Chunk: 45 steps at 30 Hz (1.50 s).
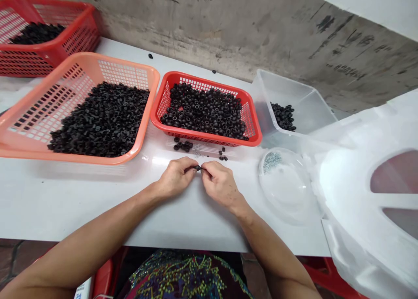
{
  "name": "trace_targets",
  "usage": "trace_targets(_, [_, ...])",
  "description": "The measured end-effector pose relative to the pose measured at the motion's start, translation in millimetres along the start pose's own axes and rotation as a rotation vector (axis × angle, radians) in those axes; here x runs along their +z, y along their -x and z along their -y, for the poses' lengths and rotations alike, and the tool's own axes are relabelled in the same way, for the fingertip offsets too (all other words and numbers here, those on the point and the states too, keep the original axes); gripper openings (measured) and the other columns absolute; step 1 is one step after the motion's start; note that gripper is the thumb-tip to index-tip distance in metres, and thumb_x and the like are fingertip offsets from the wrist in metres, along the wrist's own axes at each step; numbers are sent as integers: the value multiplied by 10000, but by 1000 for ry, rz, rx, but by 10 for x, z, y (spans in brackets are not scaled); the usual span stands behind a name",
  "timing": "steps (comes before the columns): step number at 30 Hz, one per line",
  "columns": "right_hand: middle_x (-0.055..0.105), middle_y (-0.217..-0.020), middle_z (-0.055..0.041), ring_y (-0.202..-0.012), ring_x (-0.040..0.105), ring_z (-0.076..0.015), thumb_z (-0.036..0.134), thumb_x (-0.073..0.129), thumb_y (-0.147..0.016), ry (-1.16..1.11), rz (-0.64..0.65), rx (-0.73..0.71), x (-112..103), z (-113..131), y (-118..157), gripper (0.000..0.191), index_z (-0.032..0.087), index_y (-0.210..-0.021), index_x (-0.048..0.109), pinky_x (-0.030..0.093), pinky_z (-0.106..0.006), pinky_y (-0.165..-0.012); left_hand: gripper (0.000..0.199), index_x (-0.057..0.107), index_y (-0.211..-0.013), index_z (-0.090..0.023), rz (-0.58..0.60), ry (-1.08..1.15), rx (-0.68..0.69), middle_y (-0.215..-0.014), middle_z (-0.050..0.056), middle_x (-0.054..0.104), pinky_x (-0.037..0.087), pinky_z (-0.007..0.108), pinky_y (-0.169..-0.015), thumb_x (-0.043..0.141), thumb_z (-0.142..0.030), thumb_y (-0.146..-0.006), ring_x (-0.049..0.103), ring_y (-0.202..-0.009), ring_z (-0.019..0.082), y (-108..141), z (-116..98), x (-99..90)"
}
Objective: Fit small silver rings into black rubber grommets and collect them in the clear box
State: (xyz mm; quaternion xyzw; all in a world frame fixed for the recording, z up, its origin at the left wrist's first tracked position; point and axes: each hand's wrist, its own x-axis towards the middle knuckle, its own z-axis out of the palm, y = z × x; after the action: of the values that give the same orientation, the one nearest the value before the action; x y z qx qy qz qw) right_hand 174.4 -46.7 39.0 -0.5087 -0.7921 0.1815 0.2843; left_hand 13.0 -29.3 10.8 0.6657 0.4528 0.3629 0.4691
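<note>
My left hand and my right hand meet over the white table, each pinching one end of a small black part. Fingers cover most of that part, so its exact kind is hidden. Just beyond my hands lie several loose black rounded pieces and a little scatter of tiny shiny bits. A few smaller black pieces rest to the right of these. Behind them stands a red basket of rounded, hollow black parts.
An orange basket full of small black pieces stands at left, with another red basket behind it. To the right are a clear bin holding black parts, a round clear dish with tiny silvery pieces, and a large white plastic-wrapped object.
</note>
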Motion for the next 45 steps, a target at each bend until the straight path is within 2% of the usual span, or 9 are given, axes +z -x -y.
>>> trace_targets(10, [539,-531,32,-464,447,-91,161,542,-707,-479,174,393,-44,-125,-96,95,167,-680,633,349,-217,-456,189,699,-813,-170,96,167,-198,-589,1,611,411,250,-541,531,-163,-726,521,-545,121,24,-92,-29])
trace_targets(16, [570,-638,-24,-605,500,-124,100,451,-743,-190,64,82,66,-28,-32,178,169,-666,596,390,-250,-575,129,660,-758,-154,58,236,-299,-530,-14,572,395,246,-510,548,-162,-694,503,-498,115,18,-54,-21])
trace_targets(20, [565,-624,-18,-584,501,-122,103,468,-746,-240,61,112,59,-39,-50,168,166,-680,609,396,-258,-566,117,626,-785,-156,51,201,-267,-545,-22,537,379,250,-529,520,-178,-741,477,-516,112,33,-60,3])
trace_targets(24, [577,-584,14,-487,514,-101,207,619,-724,-738,205,414,-12,-176,-102,54,156,-739,630,429,-238,-480,124,601,-796,-168,76,143,-122,-690,-4,539,388,265,-612,477,-161,-789,485,-635,121,47,-102,27])
trace_targets(27, [595,-594,17,-486,541,-93,285,740,-652,-1067,309,503,-48,-282,-116,207,145,-737,615,462,-223,-464,144,597,-799,-177,78,79,-2,-751,5,522,401,278,-675,464,-125,-801,490,-704,130,58,-131,36])
trace_targets(32, [676,-785,-59,-709,654,-151,328,776,-649,-1266,475,522,-48,-349,-93,358,123,-909,639,548,-274,-636,191,609,-895,-205,22,33,176,-912,42,491,438,320,-804,478,-101,-802,500,-890,164,82,-93,67])
trace_targets(35, [672,-944,-88,-814,653,-165,363,778,-639,-1335,545,517,-30,-347,-82,470,123,-1023,652,549,-337,-779,178,619,-873,-203,-20,3,188,-1018,60,445,445,329,-829,502,-98,-790,482,-972,180,83,-46,86])
trace_targets(39, [667,-984,-87,-858,640,-165,339,773,-649,-1362,506,501,-8,-339,-82,445,141,-1035,675,538,-320,-798,216,615,-930,-201,-12,121,192,-1031,61,467,449,325,-815,493,-88,-792,488,-947,168,71,-48,90])
trace_targets(45, [680,-860,-48,-704,620,-132,295,755,-663,-1324,376,466,30,-322,-77,340,184,-980,706,527,-282,-672,312,558,-1040,-199,35,261,171,-1044,60,500,457,328,-808,559,-91,-748,487,-855,146,78,-82,116])
